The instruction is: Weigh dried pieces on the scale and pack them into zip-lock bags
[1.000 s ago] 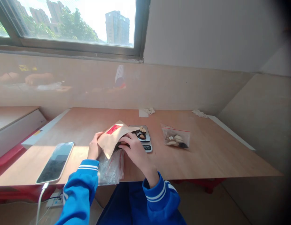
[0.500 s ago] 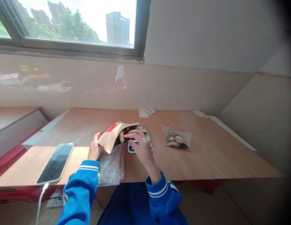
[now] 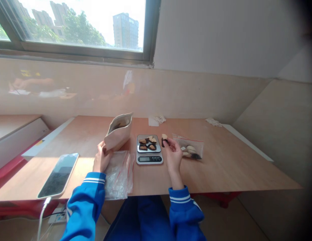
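Note:
My left hand [image 3: 102, 157] grips the lower edge of an open paper bag [image 3: 118, 137], which has brownish pieces inside. Between the fingers of my right hand [image 3: 173, 154] is a dark-edged, pale dried piece [image 3: 164, 137], held just right of a small white scale [image 3: 149, 160]. Several similar dark and tan pieces [image 3: 147, 143] lie on the scale's plate; its display digits are too small to read. Clear zip bags [image 3: 118, 177] are stacked below the paper bag. Behind my right hand rests a zip bag with pale pieces [image 3: 192, 151].
A phone [image 3: 59, 175] with a white cable plugged in lies at the table's left front. Crumpled white tissue [image 3: 160, 119] and another tissue [image 3: 213, 122] are at the back edge. The wall and window stand beyond the wooden table [image 3: 228, 164].
My right hand has come out of the paper bag and moved right, with a piece in its fingers. The bag has swung upright and back, uncovering the scale.

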{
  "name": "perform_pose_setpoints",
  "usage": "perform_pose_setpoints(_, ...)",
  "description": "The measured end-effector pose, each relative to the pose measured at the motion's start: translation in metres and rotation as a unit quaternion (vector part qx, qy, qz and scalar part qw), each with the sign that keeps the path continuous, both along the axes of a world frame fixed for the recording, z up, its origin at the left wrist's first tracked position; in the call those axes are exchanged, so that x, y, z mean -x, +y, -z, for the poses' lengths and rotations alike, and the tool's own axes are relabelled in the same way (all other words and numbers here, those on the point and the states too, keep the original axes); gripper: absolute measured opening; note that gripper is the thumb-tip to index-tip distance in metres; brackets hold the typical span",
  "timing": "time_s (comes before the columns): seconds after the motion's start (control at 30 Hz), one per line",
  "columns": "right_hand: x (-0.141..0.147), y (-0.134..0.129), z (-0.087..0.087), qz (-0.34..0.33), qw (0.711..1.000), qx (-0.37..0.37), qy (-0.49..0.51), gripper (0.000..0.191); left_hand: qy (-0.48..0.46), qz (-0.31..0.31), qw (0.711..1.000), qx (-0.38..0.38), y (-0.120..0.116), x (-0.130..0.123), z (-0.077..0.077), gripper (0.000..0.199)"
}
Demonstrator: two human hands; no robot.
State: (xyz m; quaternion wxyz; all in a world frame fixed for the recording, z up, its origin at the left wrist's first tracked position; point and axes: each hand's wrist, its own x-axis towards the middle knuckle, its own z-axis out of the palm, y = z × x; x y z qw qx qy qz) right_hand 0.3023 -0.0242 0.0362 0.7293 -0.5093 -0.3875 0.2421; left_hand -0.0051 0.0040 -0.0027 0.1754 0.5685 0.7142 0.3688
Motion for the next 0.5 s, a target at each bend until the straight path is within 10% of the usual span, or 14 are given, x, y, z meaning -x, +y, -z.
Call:
perform_pose_setpoints(0.2,-0.011,0.024,0.039,-0.008,0.998,0.039,-0.053,0.038,-0.032,-0.018,0.999,-0.031,0.003,0.004,0.007,0.067)
perform_pose_setpoints(0.5,0.013,0.042,0.052,-0.034,0.988,0.03,-0.146,0.021,-0.028,-0.03,0.999,-0.031,0.001,0.001,0.002,0.058)
